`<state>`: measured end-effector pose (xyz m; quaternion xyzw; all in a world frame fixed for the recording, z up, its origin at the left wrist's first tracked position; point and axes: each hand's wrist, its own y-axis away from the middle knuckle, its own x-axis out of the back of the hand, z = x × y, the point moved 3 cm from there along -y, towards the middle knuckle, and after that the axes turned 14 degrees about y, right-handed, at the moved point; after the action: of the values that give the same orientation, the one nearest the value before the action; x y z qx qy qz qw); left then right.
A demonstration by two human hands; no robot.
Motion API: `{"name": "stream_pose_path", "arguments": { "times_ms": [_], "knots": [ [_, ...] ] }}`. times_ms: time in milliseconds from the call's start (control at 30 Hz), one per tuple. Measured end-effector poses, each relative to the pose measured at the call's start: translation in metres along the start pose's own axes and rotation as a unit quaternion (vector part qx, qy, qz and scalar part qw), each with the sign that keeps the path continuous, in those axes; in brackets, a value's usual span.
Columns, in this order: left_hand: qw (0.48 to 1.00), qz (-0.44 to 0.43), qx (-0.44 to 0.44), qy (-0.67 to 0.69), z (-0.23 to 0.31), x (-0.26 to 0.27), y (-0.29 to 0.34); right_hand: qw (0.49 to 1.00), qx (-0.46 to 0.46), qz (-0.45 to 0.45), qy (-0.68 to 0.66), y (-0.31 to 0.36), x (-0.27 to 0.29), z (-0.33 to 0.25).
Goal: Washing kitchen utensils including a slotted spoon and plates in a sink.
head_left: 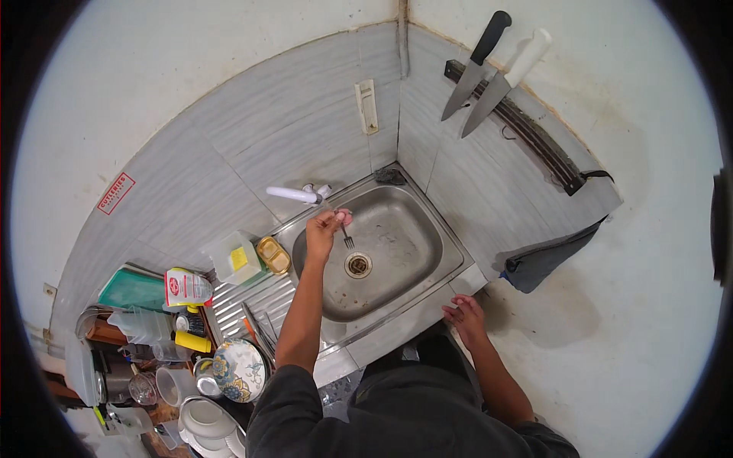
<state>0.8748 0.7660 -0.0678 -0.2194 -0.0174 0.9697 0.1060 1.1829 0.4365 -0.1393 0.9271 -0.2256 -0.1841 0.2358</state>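
My left hand (324, 229) is closed around a fork (348, 240) over the stainless steel sink (397, 221). The fork's tines point down toward the drain (358, 265). Something pink (346, 217) shows at my fingertips; whether it is a sponge or a cloth is unclear. Just above that hand is the white faucet (293, 194). My right hand (466, 318) hangs beside the front right edge of the counter, fingers loosely apart and holding nothing.
Beside the basin are a gold sponge dish (273, 255) and a clear container with a yellow sponge (240, 258). A patterned plate (238, 370) and stacked dishes crowd the left. Two knives (467, 91) hang on a wall rack; a dark cloth (551, 256) hangs below.
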Motion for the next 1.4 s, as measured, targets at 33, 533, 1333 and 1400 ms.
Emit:
{"name": "stream_pose_path", "arguments": {
  "times_ms": [33,533,1333,1400],
  "knots": [
    [1.0,-0.009,-0.003,-0.019,0.001,-0.001,-0.001,1.0,-0.002,0.002,0.002,0.002,0.001,0.001],
    [0.941,0.067,-0.133,-0.303,-0.042,-0.004,0.098,0.939,0.075,-0.169,0.289,-0.069,-0.111,-0.008],
    [0.889,0.315,-0.219,-0.252,-0.02,-0.076,0.256,0.851,0.39,-0.246,0.252,-0.334,-0.387,-0.045],
    [0.876,0.328,-0.217,-0.279,-0.024,-0.075,0.255,0.895,0.23,-0.278,0.263,-0.328,-0.387,-0.041]
  ]
}}
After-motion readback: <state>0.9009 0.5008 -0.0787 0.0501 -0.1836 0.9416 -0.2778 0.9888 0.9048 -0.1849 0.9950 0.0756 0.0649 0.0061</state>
